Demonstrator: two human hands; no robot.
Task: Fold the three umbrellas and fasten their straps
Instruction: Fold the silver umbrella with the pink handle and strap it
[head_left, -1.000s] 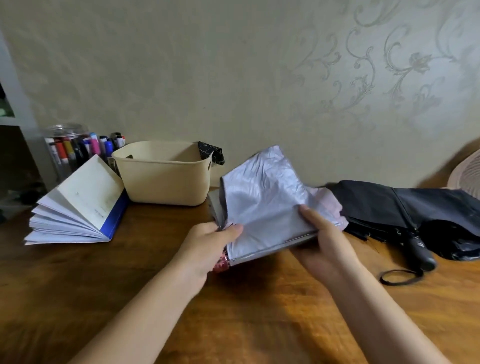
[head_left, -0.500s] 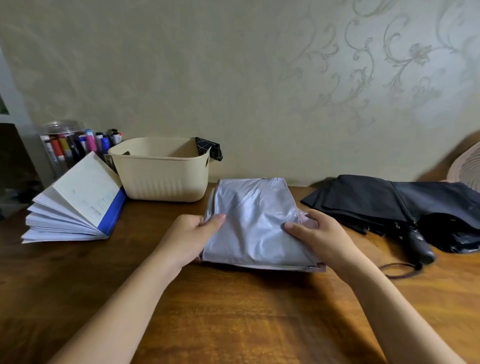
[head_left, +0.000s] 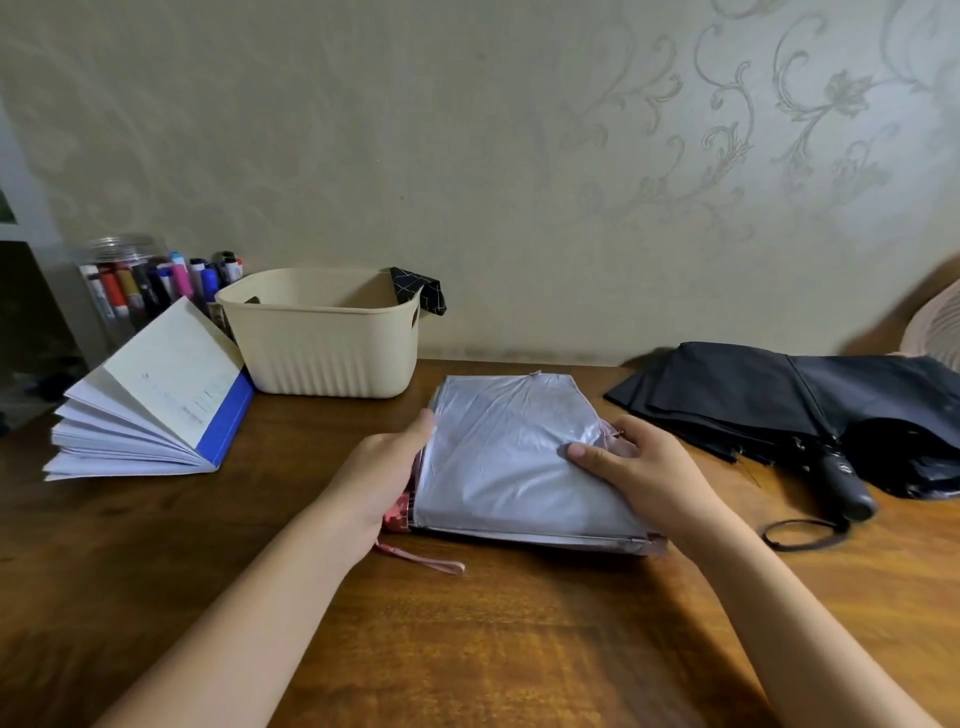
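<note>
A silver-lined umbrella (head_left: 509, 457) lies flat on the wooden table (head_left: 467, 639), its canopy gathered into a flat pad. Its pink wrist loop (head_left: 421, 560) trails out near the front left corner. My left hand (head_left: 387, 470) grips the umbrella's left edge. My right hand (head_left: 641, 467) holds the right edge, thumb pressed on top of the fabric. A black umbrella (head_left: 779, 397) lies loosely collapsed at the right, with its black handle (head_left: 844, 480) and cord loop (head_left: 802, 532) pointing toward me. A dark patterned piece of cloth (head_left: 421, 290) hangs over the rim of the cream basket (head_left: 322, 338).
An open notebook with a blue cover (head_left: 156, 405) lies fanned at the left. Behind it stands a clear jar of markers (head_left: 135, 280). A pale fan-like object (head_left: 935, 327) sits at the far right edge. The wall runs close behind the table.
The silver umbrella was held up and tilted; it has come down flat onto the table. Both hands stayed on its edges, and the pink wrist loop now shows.
</note>
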